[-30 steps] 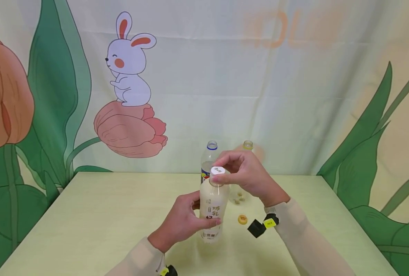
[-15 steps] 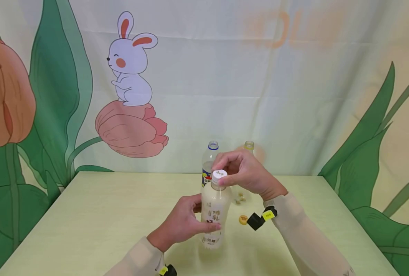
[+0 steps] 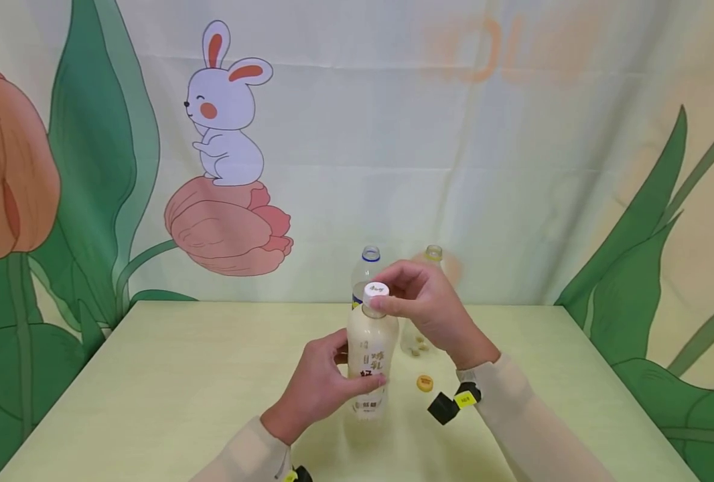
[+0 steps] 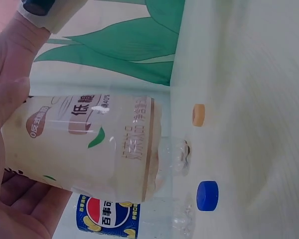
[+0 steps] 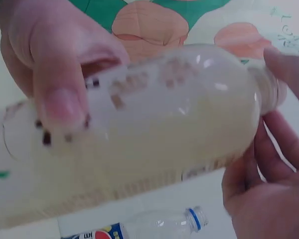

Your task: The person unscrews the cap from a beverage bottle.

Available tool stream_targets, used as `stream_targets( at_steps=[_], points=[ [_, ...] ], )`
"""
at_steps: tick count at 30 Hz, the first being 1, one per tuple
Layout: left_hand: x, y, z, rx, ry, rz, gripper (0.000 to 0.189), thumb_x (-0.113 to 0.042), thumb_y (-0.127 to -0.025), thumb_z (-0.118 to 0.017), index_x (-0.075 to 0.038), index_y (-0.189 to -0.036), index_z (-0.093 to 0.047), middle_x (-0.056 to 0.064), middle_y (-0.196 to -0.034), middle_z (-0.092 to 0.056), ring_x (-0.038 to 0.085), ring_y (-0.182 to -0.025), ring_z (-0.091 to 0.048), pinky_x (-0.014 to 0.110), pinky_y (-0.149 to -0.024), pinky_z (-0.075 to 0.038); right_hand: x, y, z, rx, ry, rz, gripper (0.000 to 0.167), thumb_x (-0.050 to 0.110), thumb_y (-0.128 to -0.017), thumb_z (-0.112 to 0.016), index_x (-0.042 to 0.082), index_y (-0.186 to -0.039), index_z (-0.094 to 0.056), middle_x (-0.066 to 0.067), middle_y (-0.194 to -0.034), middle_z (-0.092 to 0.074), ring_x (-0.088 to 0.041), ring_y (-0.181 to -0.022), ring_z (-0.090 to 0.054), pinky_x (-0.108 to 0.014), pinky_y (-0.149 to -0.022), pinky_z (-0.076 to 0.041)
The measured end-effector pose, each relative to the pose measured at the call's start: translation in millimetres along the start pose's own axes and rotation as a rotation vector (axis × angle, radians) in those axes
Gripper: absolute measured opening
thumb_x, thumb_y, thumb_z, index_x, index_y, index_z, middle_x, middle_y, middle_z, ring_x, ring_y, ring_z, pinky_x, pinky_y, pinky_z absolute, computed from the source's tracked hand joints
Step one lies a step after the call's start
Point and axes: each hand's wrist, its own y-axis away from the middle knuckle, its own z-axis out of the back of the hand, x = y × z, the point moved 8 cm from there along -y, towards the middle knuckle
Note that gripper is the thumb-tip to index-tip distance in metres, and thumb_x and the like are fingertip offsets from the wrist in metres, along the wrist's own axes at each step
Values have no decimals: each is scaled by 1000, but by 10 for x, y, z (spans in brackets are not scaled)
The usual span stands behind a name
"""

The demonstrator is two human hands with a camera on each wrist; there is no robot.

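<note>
My left hand (image 3: 321, 385) grips the body of a cream-coloured milk tea bottle (image 3: 372, 338), its thumb across the printed label. The bottle stands nearly upright in the head view, and its base shows above the table in the left wrist view, where the bottle (image 4: 84, 144) carries a small green leaf. Thumb and fingers of my right hand (image 3: 432, 311) pinch the white cap (image 3: 376, 290) at the bottle's neck. From the right wrist, the right hand (image 5: 274, 209) appears around the neck end, with its palm turned toward the bottle.
Behind the milk tea bottle stands an uncapped cola bottle (image 3: 366, 272) with a blue neck ring. Right of it is another uncapped clear bottle (image 3: 433, 253), partly hidden by my right hand. On the table (image 3: 182, 395) lie a yellow cap (image 3: 425, 383) and a blue cap (image 4: 207, 195).
Over the last half second both hands and the bottle have risen slightly, the bottle shifting a little left. The left hand keeps its grip and the right hand stays on the cap.
</note>
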Motion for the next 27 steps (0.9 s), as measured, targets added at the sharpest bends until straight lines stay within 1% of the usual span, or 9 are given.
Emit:
stream_targets(
  at_steps=[4,7,10,13,16,19,22,27],
  points=[
    [-16,-8,3,-21,-32,16,44,-29,-74,-93,-23,-111,-70,-10,-98,-74,8,-88,-71,28,-85,-62,26,67,1,-144,39,-50,13,7,-85,-81,11,-95,-74,2,-92,-74,-14,-80,-68,-24,-71,-56],
    [-13,-14,-6,-26,-46,25,45,-29,-74,-93,-21,-112,-70,-9,-99,-74,9,-89,-72,28,-85,-61,35,114,3,-236,81,-86,17,8,-82,-83,8,-95,-72,2,-91,-72,-15,-80,-66,-24,-70,-55],
    [-8,-24,-17,-31,-54,26,46,-29,-75,-93,-21,-113,-70,-8,-101,-74,9,-90,-72,27,-85,-61,57,158,10,-310,149,-100,24,12,-80,-88,6,-94,-70,0,-91,-71,-18,-79,-63,-25,-69,-53],
    [-8,-33,-23,-35,-57,19,46,-30,-74,-93,-20,-113,-70,-7,-101,-75,9,-89,-72,26,-84,-61,86,187,15,-359,201,-100,27,18,-78,-90,7,-94,-70,-2,-91,-70,-21,-79,-61,-26,-67,-52],
    [-12,-32,-17,-38,-59,16,46,-31,-75,-93,-19,-113,-70,-6,-101,-75,10,-89,-72,26,-84,-61,116,194,13,-384,239,-84,26,21,-78,-91,9,-92,-72,-3,-89,-69,-23,-79,-59,-27,-66,-51],
    [-17,-24,-7,-35,-65,18,45,-31,-75,-92,-21,-113,-70,-8,-101,-75,9,-90,-72,26,-84,-61,142,198,8,-389,267,-64,23,22,-78,-91,11,-91,-74,-3,-88,-70,-24,-82,-58,-28,-68,-49],
    [-28,-17,7,-31,-65,18,44,-30,-76,-92,-22,-113,-69,-9,-102,-75,8,-91,-72,26,-85,-61,170,198,-5,-378,277,-41,22,22,-79,-90,11,-90,-75,-3,-88,-72,-24,-85,-58,-31,-72,-49],
    [-48,-10,21,-19,-53,18,43,-29,-76,-92,-22,-113,-70,-10,-102,-75,8,-91,-73,27,-85,-61,193,182,-24,-342,267,-18,20,20,-80,-89,10,-90,-75,-3,-90,-74,-24,-91,-61,-36,-80,-52]
  ],
)
